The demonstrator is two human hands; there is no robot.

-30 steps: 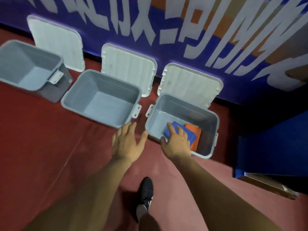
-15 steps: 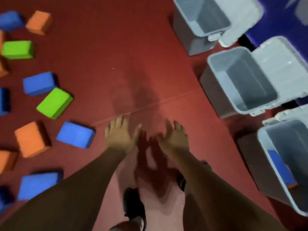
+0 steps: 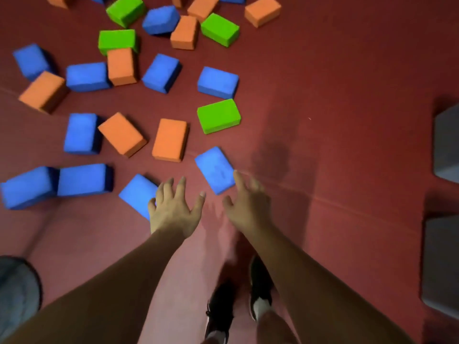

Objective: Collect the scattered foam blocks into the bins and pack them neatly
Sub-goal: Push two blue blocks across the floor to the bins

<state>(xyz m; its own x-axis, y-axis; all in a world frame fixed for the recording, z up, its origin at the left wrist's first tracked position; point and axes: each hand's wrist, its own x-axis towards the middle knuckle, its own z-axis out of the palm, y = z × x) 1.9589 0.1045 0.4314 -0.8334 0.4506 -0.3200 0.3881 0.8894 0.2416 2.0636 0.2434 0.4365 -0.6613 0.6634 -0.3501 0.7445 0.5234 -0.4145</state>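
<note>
Over the floor, left hand and right hand hover, fingers spread and empty, near blue blocks; hasty one-handed grabs could fumble the springy foam.

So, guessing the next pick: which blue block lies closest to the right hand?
The tilted blue block ahead of the right hand, beside its index fingertip; the other near blue block lies partly behind the left hand.

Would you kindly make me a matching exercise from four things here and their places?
Things: 1 left hand; 2 right hand; 3 nearest green block; 4 grey bins.
Places: A at the right edge; B spread partly over the lowest blue block; C index fingertip at a corner of the tilted blue block; D just right of an orange block.
Pairs: 1-B; 2-C; 3-D; 4-A.
</note>
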